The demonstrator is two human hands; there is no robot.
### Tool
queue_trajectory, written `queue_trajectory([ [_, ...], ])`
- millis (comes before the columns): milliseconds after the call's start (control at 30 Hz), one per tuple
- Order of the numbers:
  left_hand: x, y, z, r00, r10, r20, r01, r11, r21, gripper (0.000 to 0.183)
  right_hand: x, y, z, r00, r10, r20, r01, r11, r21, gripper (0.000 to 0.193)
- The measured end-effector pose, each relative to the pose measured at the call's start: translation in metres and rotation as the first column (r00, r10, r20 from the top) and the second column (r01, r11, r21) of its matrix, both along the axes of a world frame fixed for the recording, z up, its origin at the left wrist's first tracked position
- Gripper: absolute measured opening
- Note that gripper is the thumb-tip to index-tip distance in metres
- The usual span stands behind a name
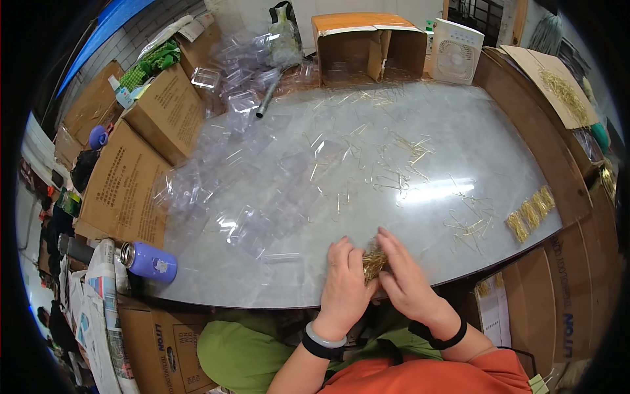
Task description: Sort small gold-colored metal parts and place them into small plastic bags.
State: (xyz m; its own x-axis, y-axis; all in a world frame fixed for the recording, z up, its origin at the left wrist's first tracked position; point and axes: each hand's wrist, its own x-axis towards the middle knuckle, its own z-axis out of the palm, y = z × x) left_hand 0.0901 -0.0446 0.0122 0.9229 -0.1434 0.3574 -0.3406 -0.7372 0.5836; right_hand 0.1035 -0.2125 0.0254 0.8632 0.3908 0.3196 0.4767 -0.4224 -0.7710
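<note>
A dense bundle of gold wire hooks [375,264] is held upright between my two hands at the table's near edge. My left hand [345,279] is curled around its left side, with the fingers pressed together. My right hand [408,281] closes on it from the right, its fingers laid along the side and its thumb low near the bundle. The palms hide the lower part of the bundle. Loose gold hooks [472,226] lie scattered to the right of my hands, and more hooks [413,152] are strewn farther back.
Several neat hook bundles [530,213] sit at the table's right edge. Clear plastic cases [252,230] spread over the left side. A purple bottle [154,261] lies at the near left. Cardboard boxes [125,190] border the left; an open box [367,49] and white fan [455,56] stand behind.
</note>
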Motion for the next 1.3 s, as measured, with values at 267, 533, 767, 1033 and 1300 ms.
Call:
queue_trajectory([
  [267, -0.001, 0.008, 0.005, 0.997, -0.071, 0.035, 0.074, 0.994, -0.079, 0.069, 0.033, -0.025, 0.019, 0.971, 0.227, 0.082, -0.190, 0.928, -0.321, 0.072],
  [533, -0.001, 0.009, -0.001, 0.993, -0.080, 0.088, 0.083, 0.996, -0.029, 0.064, 0.037, -0.031, 0.024, 0.967, 0.253, -0.023, -0.252, 0.947, -0.201, 0.058],
  [767, -0.002, 0.008, -0.005, 0.991, -0.046, 0.126, 0.043, 0.999, 0.025, 0.074, 0.021, -0.033, 0.022, 0.953, 0.250, -0.173, -0.238, 0.967, 0.086, 0.060],
  [1033, -0.003, 0.008, -0.001, 0.993, -0.064, 0.102, 0.062, 0.998, 0.029, 0.079, 0.019, -0.055, 0.022, 0.991, 0.012, 0.131, 0.028, 0.955, -0.296, 0.046],
  [1300, 0.000, 0.004, 0.008, 0.989, -0.121, 0.081, 0.109, 0.985, 0.135, 0.073, 0.017, -0.043, -0.001, 0.949, -0.157, 0.275, 0.227, 0.943, -0.242, 0.013],
])
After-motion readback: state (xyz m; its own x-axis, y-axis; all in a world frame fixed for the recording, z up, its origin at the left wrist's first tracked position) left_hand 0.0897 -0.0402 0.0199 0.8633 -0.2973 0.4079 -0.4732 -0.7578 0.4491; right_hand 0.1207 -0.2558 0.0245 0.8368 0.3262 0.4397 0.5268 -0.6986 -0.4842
